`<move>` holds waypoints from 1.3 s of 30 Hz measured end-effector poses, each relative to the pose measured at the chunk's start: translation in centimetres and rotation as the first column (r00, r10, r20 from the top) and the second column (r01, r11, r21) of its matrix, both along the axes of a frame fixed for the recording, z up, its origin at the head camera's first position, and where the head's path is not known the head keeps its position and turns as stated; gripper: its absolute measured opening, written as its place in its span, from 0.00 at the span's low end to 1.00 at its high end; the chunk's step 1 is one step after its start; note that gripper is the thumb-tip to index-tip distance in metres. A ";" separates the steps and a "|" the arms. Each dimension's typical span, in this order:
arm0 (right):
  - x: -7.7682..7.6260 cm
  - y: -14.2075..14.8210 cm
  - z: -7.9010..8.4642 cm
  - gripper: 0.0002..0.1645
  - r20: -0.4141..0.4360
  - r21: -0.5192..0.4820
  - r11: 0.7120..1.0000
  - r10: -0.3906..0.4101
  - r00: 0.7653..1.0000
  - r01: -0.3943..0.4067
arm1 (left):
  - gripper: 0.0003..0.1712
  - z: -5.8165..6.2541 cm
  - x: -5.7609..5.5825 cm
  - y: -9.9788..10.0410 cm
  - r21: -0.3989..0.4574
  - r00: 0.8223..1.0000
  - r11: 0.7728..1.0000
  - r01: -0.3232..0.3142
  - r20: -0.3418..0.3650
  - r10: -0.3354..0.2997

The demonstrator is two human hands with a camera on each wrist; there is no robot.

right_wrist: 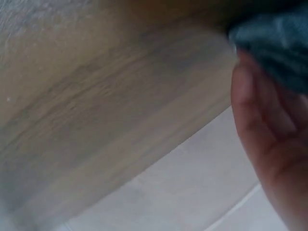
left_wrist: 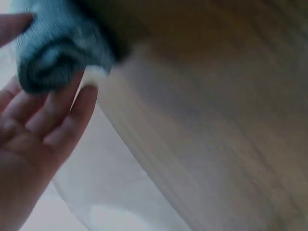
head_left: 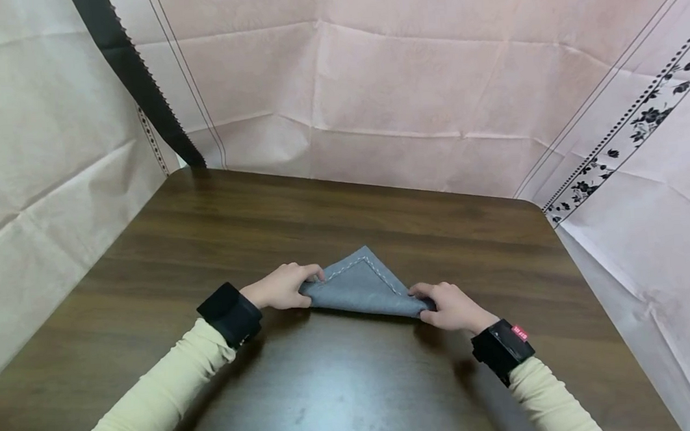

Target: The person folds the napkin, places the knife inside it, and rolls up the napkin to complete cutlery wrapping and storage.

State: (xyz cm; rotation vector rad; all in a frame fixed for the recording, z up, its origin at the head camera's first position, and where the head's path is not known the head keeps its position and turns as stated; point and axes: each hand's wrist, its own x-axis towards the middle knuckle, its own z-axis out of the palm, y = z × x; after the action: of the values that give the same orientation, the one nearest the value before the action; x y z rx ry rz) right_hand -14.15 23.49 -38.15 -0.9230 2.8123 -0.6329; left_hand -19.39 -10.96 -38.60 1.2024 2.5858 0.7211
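Observation:
A blue-grey cloth (head_left: 354, 286) with a pale stitched line is held near the middle of the table, one corner pointing to the far side. Its near part is rolled up; a spiral of layers shows at the cloth's end (left_wrist: 57, 62) in the left wrist view. My left hand (head_left: 284, 286) grips the left end of the roll, thumb on one side and fingers on the other. At the right end, my right hand (head_left: 452, 306) pinches the cloth between thumb and fingers. In the right wrist view, part of the cloth (right_wrist: 279, 48) is dark and blurred.
The brown wooden table (head_left: 205, 229) has rounded far corners. Behind it hangs a creased pale sheet (head_left: 402, 82), with a black toothed strip (head_left: 138, 76) at left and a floral band (head_left: 639, 128) at right. Both wrists wear black bands (head_left: 231, 314).

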 end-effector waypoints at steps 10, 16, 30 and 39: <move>-1.0 1.2 -1.2 0.18 0.223 -0.171 0.961 -0.176 0.959 0.216 | 0.10 -0.9 -1.1 -0.9 0.055 0.986 0.993 -0.105 0.132 0.097; -0.5 -0.3 -0.7 0.17 -0.190 -0.123 0.967 -0.242 0.952 0.221 | 0.08 0.2 0.6 1.0 0.004 0.950 0.986 -0.165 -0.269 0.160; -0.5 -2.1 -1.1 0.27 -0.239 0.083 0.996 -0.007 0.971 0.027 | 0.31 0.0 1.5 3.0 -0.249 0.944 0.968 -0.018 -0.324 -0.066; -1.6 -0.1 0.1 0.25 0.137 -0.096 0.995 0.004 0.991 0.010 | 0.23 0.7 -0.8 0.9 0.062 0.980 0.997 0.036 0.192 -0.047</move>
State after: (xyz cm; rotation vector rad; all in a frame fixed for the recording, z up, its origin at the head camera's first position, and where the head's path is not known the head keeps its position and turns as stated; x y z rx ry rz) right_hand -15.77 23.42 -38.07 -0.8554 2.6831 -0.8071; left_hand -20.21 -10.02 -37.94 1.1377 2.3898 0.8639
